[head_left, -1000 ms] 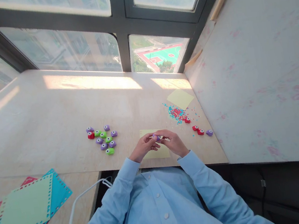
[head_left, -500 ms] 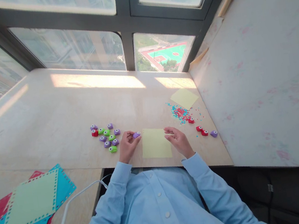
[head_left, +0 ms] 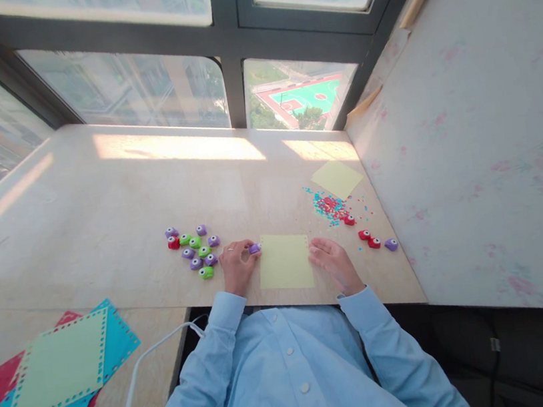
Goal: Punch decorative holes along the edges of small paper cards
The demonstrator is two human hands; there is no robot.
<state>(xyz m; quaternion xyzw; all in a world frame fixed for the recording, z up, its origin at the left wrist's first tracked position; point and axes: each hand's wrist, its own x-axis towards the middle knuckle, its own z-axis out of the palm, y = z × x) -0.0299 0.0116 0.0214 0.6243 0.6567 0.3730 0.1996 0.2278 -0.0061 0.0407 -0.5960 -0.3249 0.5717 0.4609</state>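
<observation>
A small purple craft hole punch (head_left: 254,249) is held between the thumb and fingers of my left hand (head_left: 238,265), at the upper left edge of a pale yellow sheet of paper (head_left: 284,262). Small holes show along the sheet's top and upper right edges. Beside its right edge rests my right hand (head_left: 333,261), fingers stretched out and holding nothing; whether they touch the paper I cannot tell. Left of my left hand lies a cluster of several punches in purple, green and red, among them a green punch (head_left: 206,273).
Red and blue paper bits (head_left: 330,206) lie scattered at right, by another yellow sheet (head_left: 337,179). Red punches (head_left: 373,243) and a purple punch (head_left: 391,244) sit near the wall. At lower left are hole-edged coloured sheets (head_left: 58,361), crossed by a white cable (head_left: 128,388).
My left hand has brought the purple punch slightly right and down, against the sheet's left edge. My right hand has shifted a little right and down, its fingers now closer together.
</observation>
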